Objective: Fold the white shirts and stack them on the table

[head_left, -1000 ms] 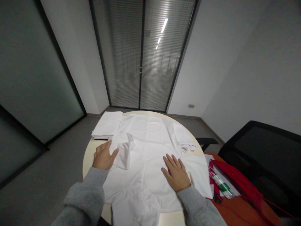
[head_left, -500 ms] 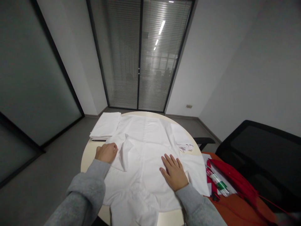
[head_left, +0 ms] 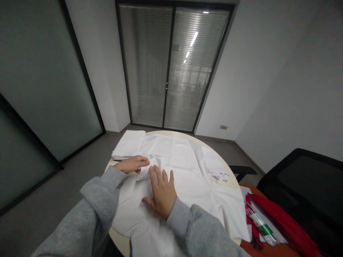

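A white shirt [head_left: 187,182] lies spread over the round table, one sleeve stretched out to the right. Its left sleeve [head_left: 144,173] is folded inward over the body. My left hand [head_left: 132,164] is closed on the edge of this folded sleeve, fingers above and thumb below. Close beside it, my right hand [head_left: 162,194] is open, fingers spread, palm down over the middle of the shirt at the sleeve's edge. Part of the shirt's near end is hidden by my right forearm.
A stack of folded white cloth [head_left: 130,142] sits at the table's far left edge. White folded pieces [head_left: 218,175] lie at the right. Beyond the table's right edge, a black mesh chair [head_left: 302,189] holds a red bag [head_left: 284,221] and a clear bottle [head_left: 264,228].
My right hand has moved left from the shirt's right side to beside my left hand. My left hand has shifted inward with the sleeve edge. The view has tilted slightly.
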Demonstrator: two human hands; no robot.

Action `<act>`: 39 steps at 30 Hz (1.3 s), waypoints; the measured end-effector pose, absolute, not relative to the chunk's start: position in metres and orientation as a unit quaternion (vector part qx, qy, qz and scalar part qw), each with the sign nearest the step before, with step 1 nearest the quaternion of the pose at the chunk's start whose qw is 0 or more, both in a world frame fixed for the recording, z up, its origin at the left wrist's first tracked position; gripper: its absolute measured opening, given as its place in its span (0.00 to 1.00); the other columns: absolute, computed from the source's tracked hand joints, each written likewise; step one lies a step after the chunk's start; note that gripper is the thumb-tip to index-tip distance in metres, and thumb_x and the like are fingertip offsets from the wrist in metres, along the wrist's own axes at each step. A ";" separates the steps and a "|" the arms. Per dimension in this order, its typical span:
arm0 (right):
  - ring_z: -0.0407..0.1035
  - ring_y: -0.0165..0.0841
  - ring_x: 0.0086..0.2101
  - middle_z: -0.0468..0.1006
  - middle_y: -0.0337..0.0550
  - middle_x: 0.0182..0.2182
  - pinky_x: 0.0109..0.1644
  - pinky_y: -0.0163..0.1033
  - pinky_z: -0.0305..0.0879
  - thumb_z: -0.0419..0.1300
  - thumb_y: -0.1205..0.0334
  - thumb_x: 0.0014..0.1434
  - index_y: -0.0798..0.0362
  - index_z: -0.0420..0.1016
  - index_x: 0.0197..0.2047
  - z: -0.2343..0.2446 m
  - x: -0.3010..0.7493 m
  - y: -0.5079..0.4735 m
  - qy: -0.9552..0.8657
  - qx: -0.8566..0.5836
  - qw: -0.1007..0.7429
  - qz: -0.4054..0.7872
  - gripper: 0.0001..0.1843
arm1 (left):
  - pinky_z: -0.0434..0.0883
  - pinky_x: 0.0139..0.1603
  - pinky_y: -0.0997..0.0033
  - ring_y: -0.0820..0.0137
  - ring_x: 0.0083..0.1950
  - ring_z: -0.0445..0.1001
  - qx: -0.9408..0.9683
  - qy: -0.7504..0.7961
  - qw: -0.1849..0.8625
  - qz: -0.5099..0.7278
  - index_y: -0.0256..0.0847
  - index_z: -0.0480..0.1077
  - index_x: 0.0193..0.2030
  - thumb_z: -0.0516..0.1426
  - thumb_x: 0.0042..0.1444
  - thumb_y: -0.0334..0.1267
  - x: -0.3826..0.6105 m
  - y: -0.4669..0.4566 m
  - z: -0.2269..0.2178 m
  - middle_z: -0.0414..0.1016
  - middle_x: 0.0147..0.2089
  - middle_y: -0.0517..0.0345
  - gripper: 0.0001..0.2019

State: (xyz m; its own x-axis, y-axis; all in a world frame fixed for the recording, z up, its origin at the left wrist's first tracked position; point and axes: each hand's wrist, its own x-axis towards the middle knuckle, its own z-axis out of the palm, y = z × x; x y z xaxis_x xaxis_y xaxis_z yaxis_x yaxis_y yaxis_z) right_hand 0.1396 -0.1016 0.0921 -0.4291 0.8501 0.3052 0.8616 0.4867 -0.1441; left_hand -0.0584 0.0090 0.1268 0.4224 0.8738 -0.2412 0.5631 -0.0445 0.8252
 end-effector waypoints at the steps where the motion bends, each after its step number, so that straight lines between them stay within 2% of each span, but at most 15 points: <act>1: 0.54 0.59 0.66 0.50 0.57 0.74 0.71 0.72 0.35 0.65 0.47 0.58 0.53 0.39 0.79 0.094 0.136 -0.091 -0.832 -0.521 0.187 -0.027 0.56 | 0.68 0.36 0.71 0.66 0.39 0.73 0.663 0.466 0.542 0.223 0.41 0.75 0.39 0.61 0.56 0.58 -0.051 0.004 0.133 0.76 0.38 0.56 0.20; 3: 0.59 0.53 0.64 0.57 0.58 0.72 0.72 0.65 0.39 0.60 0.53 0.61 0.54 0.43 0.78 0.101 0.138 -0.069 -0.799 -0.557 0.223 -0.042 0.48 | 0.70 0.37 0.69 0.65 0.41 0.74 0.605 0.364 0.648 0.286 0.39 0.76 0.44 0.62 0.56 0.60 -0.042 -0.004 0.144 0.77 0.42 0.51 0.24; 5: 0.65 0.48 0.60 0.68 0.54 0.66 0.71 0.59 0.45 0.56 0.60 0.62 0.52 0.53 0.75 0.111 0.149 -0.046 -0.762 -0.587 0.272 -0.039 0.39 | 0.72 0.41 0.66 0.63 0.45 0.75 0.596 0.292 0.682 0.307 0.37 0.76 0.48 0.62 0.57 0.60 -0.045 -0.009 0.155 0.77 0.46 0.45 0.27; 7: 0.69 0.45 0.55 0.76 0.51 0.58 0.66 0.53 0.56 0.52 0.64 0.62 0.50 0.66 0.68 0.119 0.166 -0.025 -0.725 -0.593 0.351 -0.001 0.30 | 0.73 0.46 0.64 0.61 0.49 0.75 0.608 0.317 0.630 0.364 0.37 0.76 0.52 0.61 0.58 0.61 -0.066 -0.012 0.159 0.77 0.50 0.43 0.29; 9: 0.73 0.43 0.49 0.81 0.50 0.48 0.56 0.47 0.64 0.51 0.62 0.62 0.51 0.75 0.55 0.125 0.187 -0.007 -0.675 -0.579 0.454 0.060 0.21 | 0.73 0.48 0.64 0.61 0.50 0.75 0.599 0.423 0.517 0.442 0.39 0.75 0.55 0.58 0.60 0.63 -0.098 -0.016 0.150 0.77 0.52 0.45 0.30; 12: 0.72 0.41 0.41 0.80 0.47 0.38 0.48 0.44 0.67 0.56 0.56 0.57 0.54 0.75 0.42 0.129 0.220 0.012 -0.580 -0.544 0.590 0.140 0.14 | 0.74 0.48 0.62 0.59 0.50 0.76 0.550 0.588 0.368 0.465 0.40 0.72 0.58 0.56 0.57 0.66 -0.142 -0.031 0.106 0.78 0.51 0.48 0.33; 16: 0.69 0.35 0.34 0.76 0.38 0.33 0.41 0.40 0.67 0.60 0.58 0.48 0.52 0.69 0.40 0.125 0.257 0.020 -0.436 -0.534 0.678 0.254 0.15 | 0.75 0.51 0.60 0.57 0.49 0.80 0.511 0.697 0.296 0.407 0.37 0.71 0.58 0.58 0.53 0.66 -0.157 -0.052 0.039 0.81 0.50 0.46 0.37; 20: 0.68 0.33 0.31 0.75 0.36 0.34 0.34 0.37 0.66 0.59 0.60 0.46 0.49 0.67 0.44 0.115 0.277 0.017 -0.383 -0.556 0.679 0.288 0.18 | 0.73 0.53 0.61 0.58 0.51 0.80 0.555 0.723 0.254 0.324 0.42 0.71 0.59 0.54 0.59 0.61 -0.144 -0.055 0.012 0.82 0.52 0.49 0.30; 24: 0.69 0.33 0.31 0.76 0.36 0.35 0.33 0.37 0.67 0.59 0.60 0.46 0.48 0.66 0.45 0.109 0.278 0.014 -0.385 -0.555 0.667 0.313 0.20 | 0.72 0.52 0.61 0.61 0.49 0.80 0.608 0.718 0.217 0.260 0.45 0.71 0.61 0.55 0.61 0.57 -0.137 -0.043 0.013 0.83 0.47 0.55 0.27; 26: 0.70 0.34 0.32 0.76 0.36 0.34 0.34 0.37 0.68 0.59 0.60 0.45 0.49 0.67 0.46 0.109 0.270 0.012 -0.387 -0.541 0.657 0.355 0.21 | 0.72 0.53 0.62 0.61 0.49 0.79 0.634 0.701 0.189 0.265 0.43 0.72 0.60 0.56 0.61 0.55 -0.133 -0.030 0.024 0.82 0.48 0.54 0.26; 29: 0.72 0.36 0.34 0.78 0.38 0.36 0.35 0.37 0.69 0.60 0.60 0.45 0.49 0.69 0.46 0.112 0.254 0.007 -0.398 -0.513 0.632 0.422 0.22 | 0.69 0.59 0.62 0.59 0.56 0.76 0.687 0.666 0.081 0.278 0.41 0.74 0.57 0.52 0.65 0.53 -0.115 -0.002 0.054 0.80 0.53 0.48 0.23; 31: 0.73 0.36 0.35 0.79 0.38 0.37 0.36 0.37 0.69 0.61 0.60 0.45 0.49 0.71 0.46 0.116 0.244 0.004 -0.404 -0.500 0.625 0.443 0.22 | 0.68 0.61 0.58 0.56 0.57 0.76 0.715 0.662 0.022 0.223 0.42 0.75 0.55 0.49 0.67 0.55 -0.094 0.022 0.077 0.80 0.54 0.45 0.23; 33: 0.74 0.36 0.36 0.80 0.37 0.37 0.37 0.37 0.69 0.61 0.60 0.45 0.48 0.71 0.46 0.121 0.236 0.002 -0.405 -0.490 0.627 0.450 0.22 | 0.71 0.56 0.53 0.52 0.55 0.77 0.734 0.671 0.017 0.107 0.42 0.74 0.56 0.51 0.66 0.58 -0.069 0.048 0.093 0.80 0.53 0.42 0.24; 36: 0.74 0.36 0.36 0.80 0.37 0.36 0.38 0.36 0.69 0.63 0.59 0.45 0.48 0.71 0.47 0.125 0.230 0.001 -0.405 -0.483 0.628 0.455 0.23 | 0.72 0.54 0.52 0.49 0.57 0.77 0.750 0.661 0.028 0.007 0.39 0.71 0.60 0.61 0.59 0.47 -0.042 0.081 0.098 0.79 0.55 0.38 0.24; 39: 0.74 0.37 0.35 0.80 0.38 0.36 0.37 0.37 0.70 0.62 0.58 0.46 0.49 0.72 0.48 0.122 0.232 0.000 -0.411 -0.493 0.626 0.443 0.23 | 0.72 0.55 0.53 0.50 0.59 0.77 0.754 0.655 0.037 -0.009 0.39 0.69 0.62 0.60 0.57 0.34 -0.036 0.109 0.096 0.78 0.58 0.37 0.25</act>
State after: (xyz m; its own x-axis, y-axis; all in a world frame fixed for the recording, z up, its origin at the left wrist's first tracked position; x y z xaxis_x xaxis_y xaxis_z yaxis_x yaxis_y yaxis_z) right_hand 0.2319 0.0001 0.1218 0.2710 0.9595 0.0776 -0.1490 0.1214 -0.9814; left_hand -0.0357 0.1086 0.0963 0.1408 0.9880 -0.0632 0.9894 -0.1382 0.0442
